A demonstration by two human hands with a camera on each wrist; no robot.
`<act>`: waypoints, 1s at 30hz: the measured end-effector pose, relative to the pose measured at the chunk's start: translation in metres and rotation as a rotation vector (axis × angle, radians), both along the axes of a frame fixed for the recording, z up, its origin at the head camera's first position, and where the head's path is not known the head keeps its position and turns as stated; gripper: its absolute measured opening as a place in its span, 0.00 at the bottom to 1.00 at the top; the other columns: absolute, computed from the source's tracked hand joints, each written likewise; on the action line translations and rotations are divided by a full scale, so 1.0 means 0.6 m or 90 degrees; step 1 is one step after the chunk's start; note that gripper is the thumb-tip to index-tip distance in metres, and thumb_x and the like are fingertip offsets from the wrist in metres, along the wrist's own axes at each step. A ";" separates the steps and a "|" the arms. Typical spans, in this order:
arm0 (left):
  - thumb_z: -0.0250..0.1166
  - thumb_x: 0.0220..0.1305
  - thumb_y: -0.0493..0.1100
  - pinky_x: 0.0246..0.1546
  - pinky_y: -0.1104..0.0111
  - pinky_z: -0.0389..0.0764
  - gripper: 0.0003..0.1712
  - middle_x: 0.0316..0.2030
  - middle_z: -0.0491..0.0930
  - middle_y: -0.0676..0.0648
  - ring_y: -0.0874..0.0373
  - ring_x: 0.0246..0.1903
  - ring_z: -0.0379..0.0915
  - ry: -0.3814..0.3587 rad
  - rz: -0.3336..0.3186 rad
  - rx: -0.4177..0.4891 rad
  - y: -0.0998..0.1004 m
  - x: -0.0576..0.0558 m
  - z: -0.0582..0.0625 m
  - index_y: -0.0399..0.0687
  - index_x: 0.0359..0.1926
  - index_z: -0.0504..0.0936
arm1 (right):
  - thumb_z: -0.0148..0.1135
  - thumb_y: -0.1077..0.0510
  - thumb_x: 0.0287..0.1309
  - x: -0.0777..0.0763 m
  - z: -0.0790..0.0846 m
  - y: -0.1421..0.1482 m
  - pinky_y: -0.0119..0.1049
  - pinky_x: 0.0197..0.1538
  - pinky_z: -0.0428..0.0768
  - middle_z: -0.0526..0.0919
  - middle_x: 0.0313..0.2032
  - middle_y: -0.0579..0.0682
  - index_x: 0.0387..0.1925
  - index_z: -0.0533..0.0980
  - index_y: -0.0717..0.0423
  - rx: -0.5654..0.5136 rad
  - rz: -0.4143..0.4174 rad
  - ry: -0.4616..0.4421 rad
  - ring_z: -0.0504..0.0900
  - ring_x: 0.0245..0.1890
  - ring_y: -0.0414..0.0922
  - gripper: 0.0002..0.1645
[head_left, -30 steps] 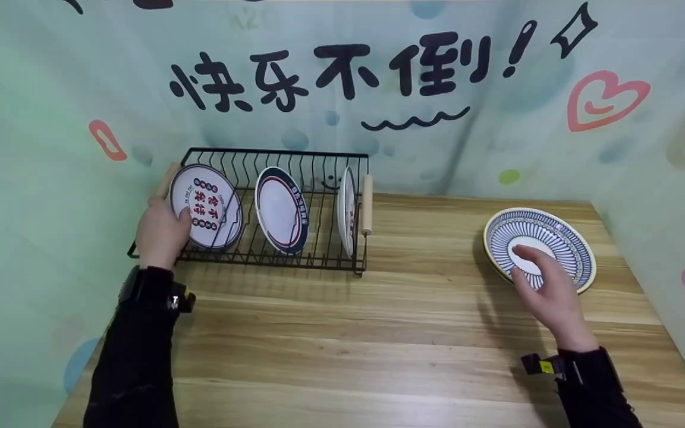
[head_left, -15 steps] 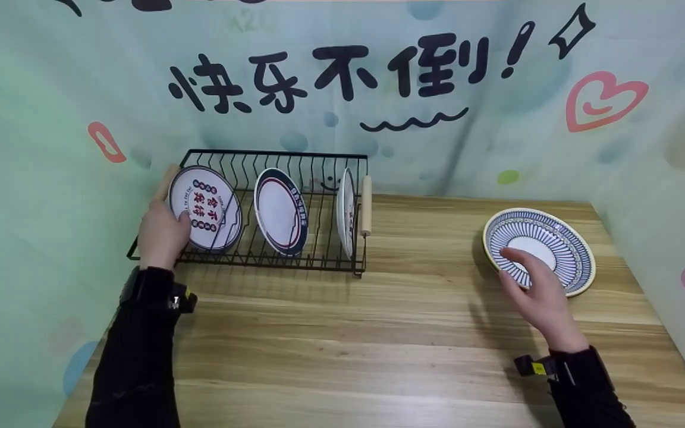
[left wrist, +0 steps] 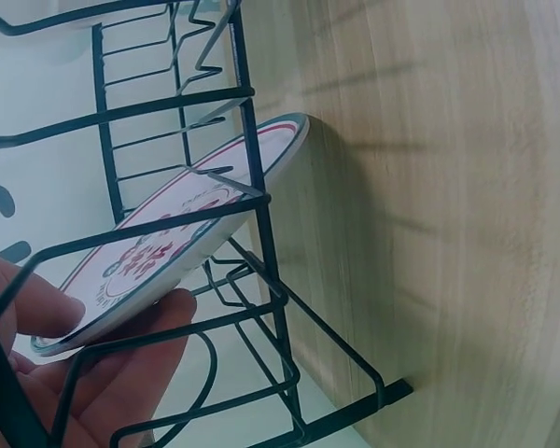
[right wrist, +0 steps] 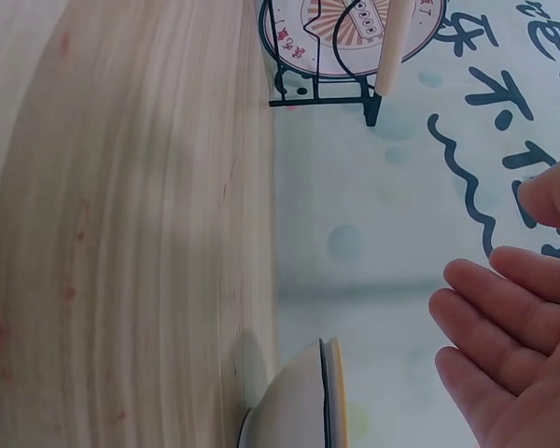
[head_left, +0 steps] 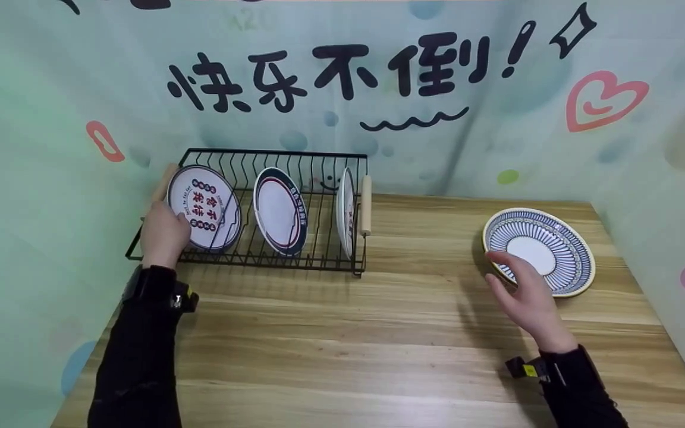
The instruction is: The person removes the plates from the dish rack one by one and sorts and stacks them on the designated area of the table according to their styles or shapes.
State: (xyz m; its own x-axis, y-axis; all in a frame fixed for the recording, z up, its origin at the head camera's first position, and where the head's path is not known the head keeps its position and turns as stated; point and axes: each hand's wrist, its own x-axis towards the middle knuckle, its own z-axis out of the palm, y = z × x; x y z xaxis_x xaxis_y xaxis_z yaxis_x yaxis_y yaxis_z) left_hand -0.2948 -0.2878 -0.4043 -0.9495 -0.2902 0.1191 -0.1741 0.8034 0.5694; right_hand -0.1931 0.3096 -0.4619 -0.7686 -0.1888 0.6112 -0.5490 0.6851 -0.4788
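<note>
At the left end of a black wire dish rack (head_left: 319,264), my left hand (head_left: 164,233) grips the edge of a white plate (head_left: 206,205) with red lettering. In the left wrist view the thumb (left wrist: 51,310) lies on the plate's face and the fingers are behind it; the plate (left wrist: 159,238) leans between the rack wires. My right hand (head_left: 527,297) hangs with fingers spread and holds nothing. It overlaps the near left rim of a blue-and-white patterned bowl (head_left: 531,252) in the head view; the right wrist view shows the bowl (right wrist: 299,401) apart from the fingers.
A dark-rimmed plate (head_left: 281,211) stands mid-rack, and another plate (head_left: 346,212) stands near the right wooden handle (head_left: 367,205). The wooden table (head_left: 342,345) is bounded by a printed cloth backdrop (head_left: 330,125) behind and at both sides.
My right hand has drifted left and slightly toward the front, off the bowl's centre. My left hand has shifted slightly down, still on the plate, which has turned a little.
</note>
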 end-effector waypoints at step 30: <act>0.46 0.65 0.30 0.44 0.40 0.76 0.20 0.47 0.74 0.22 0.28 0.45 0.73 0.022 0.004 -0.009 0.005 0.003 0.001 0.17 0.53 0.69 | 0.67 0.69 0.55 -0.002 0.005 -0.044 0.25 0.64 0.63 0.81 0.52 0.60 0.55 0.75 0.69 0.031 0.046 -0.008 0.77 0.54 0.57 0.24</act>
